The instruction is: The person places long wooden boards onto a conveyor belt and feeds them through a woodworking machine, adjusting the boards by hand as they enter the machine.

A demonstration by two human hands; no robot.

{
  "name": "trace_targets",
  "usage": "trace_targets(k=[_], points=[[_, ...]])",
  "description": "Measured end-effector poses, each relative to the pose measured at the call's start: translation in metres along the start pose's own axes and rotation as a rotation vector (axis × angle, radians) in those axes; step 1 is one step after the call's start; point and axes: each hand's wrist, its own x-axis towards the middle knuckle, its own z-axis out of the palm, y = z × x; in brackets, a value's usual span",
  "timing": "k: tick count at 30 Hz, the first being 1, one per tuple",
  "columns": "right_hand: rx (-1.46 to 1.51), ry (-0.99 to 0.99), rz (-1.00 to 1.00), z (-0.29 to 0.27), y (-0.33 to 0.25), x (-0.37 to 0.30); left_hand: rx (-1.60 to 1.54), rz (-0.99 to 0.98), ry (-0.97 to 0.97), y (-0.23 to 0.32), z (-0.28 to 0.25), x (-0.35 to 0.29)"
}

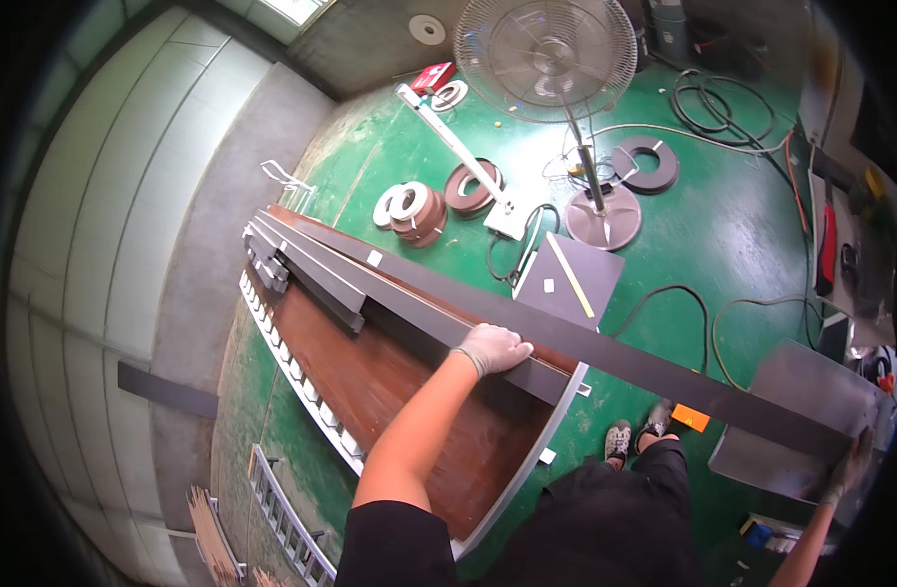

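A long, narrow dark grey board (654, 364) runs slantwise from the far left of the brown-topped table (346, 386) out past its right end. My right hand (848, 472), at the lower right, is closed around the board's near end; its fingers are partly blurred. My left hand (493, 349) wears a pale glove, and its fingers curl over the edge of another dark grey strip (541, 379) lying on the table. Beside that strip are shorter dark strips (316, 293), with several small pieces (267, 262) at the far end.
A standing fan (546, 59) rises beyond the table, near brown and white rolls (419, 217) and a dark roll (645, 164). Cables (678, 289) cross the green floor. A grey panel (569, 279) lies behind the long board. A metal-topped unit (762, 455) stands at right, a ladder-like frame (287, 519) lower left.
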Motion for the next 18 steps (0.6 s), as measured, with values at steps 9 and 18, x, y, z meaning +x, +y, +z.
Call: trace_targets(k=[9,18], points=[[-0.081,0.069,-0.007,0.0,-0.017,0.001,-0.072,-0.161,-0.239,0.0,-0.02,0.008],[-0.066,0.082,0.037,-0.009,-0.038,-0.01,0.063,-0.064,-0.13,-0.003,-0.007,0.001]])
